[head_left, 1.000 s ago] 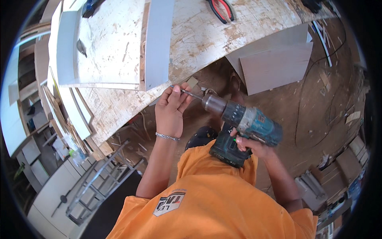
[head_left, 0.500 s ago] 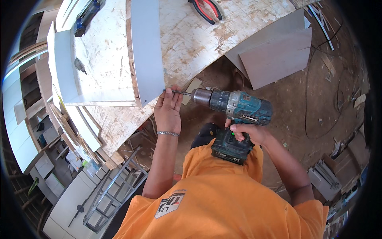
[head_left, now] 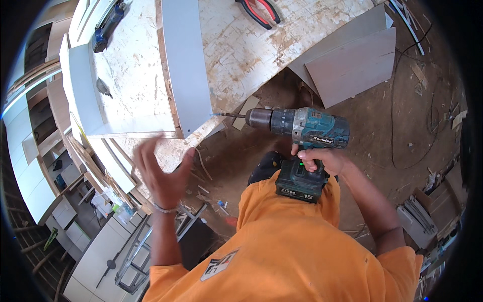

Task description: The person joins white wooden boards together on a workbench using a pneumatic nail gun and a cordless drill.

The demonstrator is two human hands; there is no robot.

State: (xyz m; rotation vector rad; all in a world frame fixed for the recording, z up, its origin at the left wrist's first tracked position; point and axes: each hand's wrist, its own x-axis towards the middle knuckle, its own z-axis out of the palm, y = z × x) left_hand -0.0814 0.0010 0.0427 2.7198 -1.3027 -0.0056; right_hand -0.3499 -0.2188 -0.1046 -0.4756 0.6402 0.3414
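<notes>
My right hand (head_left: 326, 160) is wrapped round the grip of a teal and black cordless drill (head_left: 309, 127), held level with its chuck toward the left. A thin dark bit (head_left: 234, 116) sticks out of the chuck, and something small and bluish shows at its tip. That tip is close to the near corner of a pale panel (head_left: 186, 65), part of a shallow frame on the workbench; a small dark dot shows near this corner. Empty and slightly blurred, my left hand (head_left: 163, 176) is held apart from the drill, thumb and fingers spread, below the frame's near edge.
The worn workbench (head_left: 236, 55) bears red-and-black-handled pliers (head_left: 259, 12), a blue tool (head_left: 107, 27) and a toothed blade piece (head_left: 103, 88). Loose boards (head_left: 352, 68) lean at its right side. A cable (head_left: 392, 121) trails over the littered floor; a metal frame (head_left: 133, 261) stands lower left.
My left hand has let go of the bit and swung down and left, its fingers opening. The drill has shifted slightly right, still in my right hand.
</notes>
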